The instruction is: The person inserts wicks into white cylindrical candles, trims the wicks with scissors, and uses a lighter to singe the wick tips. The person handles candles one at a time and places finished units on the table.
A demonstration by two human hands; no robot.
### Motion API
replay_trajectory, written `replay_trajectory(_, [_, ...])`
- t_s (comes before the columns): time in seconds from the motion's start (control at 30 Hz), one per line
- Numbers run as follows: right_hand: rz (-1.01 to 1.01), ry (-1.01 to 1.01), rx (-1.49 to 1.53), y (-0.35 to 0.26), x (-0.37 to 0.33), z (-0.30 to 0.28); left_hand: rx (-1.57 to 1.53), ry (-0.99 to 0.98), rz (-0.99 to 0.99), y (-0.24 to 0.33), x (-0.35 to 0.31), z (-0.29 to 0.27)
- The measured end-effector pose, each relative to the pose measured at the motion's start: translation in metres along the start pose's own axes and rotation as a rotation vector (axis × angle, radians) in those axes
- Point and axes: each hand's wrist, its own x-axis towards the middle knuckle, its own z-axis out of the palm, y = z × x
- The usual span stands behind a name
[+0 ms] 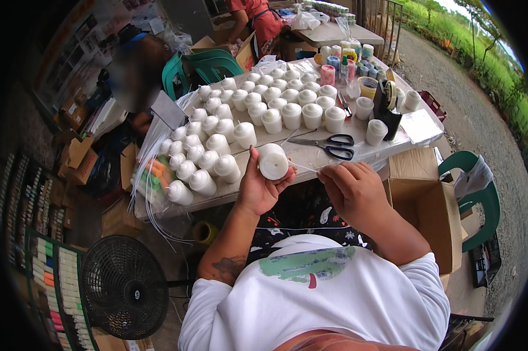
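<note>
My left hand (pixel 256 190) cradles a white candle (pixel 274 161), its flat round end with a small central hole turned up toward me. To its right, my right hand (pixel 353 186) is closed in a pinch on a thin white wick (pixel 304 168), which stretches toward the candle. Whether the wick's tip touches the candle is hard to see. Just beyond my hands, dark-handled scissors (pixel 339 146) lie on the table. Several rows of similar white candles with domed tops (pixel 291 116) stand upright on the left and middle of the table (pixel 264 137).
Long white wicks (pixel 140 181) hang over the table's left edge. A tape dispenser (pixel 387 108) and coloured candles (pixel 328 75) stand at the far right. An open cardboard box (pixel 425 216) and green chair (pixel 486 205) are at my right, a black fan (pixel 123 286) at lower left. Other people are beyond.
</note>
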Motion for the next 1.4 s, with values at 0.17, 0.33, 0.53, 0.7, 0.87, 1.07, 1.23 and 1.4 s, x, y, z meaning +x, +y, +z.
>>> replay_trajectory(0.17, [0.086, 0.12, 0.01, 0.013, -0.005, -0.004, -0.048, -0.012, -0.001, 0.004, -0.004, 0.004])
replay_trajectory(0.33, [0.177, 0.108, -0.017, 0.028, -0.018, 0.0, -0.042, 0.005, 0.038, 0.005, -0.009, 0.017])
replay_trajectory(0.53, [0.211, 0.102, -0.015, 0.032, -0.022, -0.001, -0.043, 0.005, 0.055, 0.004, -0.01, 0.019])
replay_trajectory(0.7, [0.175, 0.059, -0.036, 0.036, -0.009, 0.006, -0.044, -0.01, 0.064, 0.007, -0.011, 0.015])
replay_trajectory(0.87, [0.305, -0.273, -0.378, 0.091, 0.008, 0.048, 0.014, 0.023, 0.124, 0.008, -0.017, 0.001])
replay_trajectory(1.07, [0.108, -0.212, -0.154, 0.07, 0.027, 0.085, 0.299, 0.299, 0.307, 0.004, -0.035, -0.016])
replay_trajectory(1.23, [0.08, -0.48, -0.137, 0.129, 0.031, 0.14, 0.443, 0.263, 0.361, 0.001, -0.038, -0.033])
replay_trajectory(1.4, [-0.046, -0.595, -0.039, 0.125, 0.064, 0.165, 0.517, 0.279, 0.318, -0.009, -0.044, -0.05])
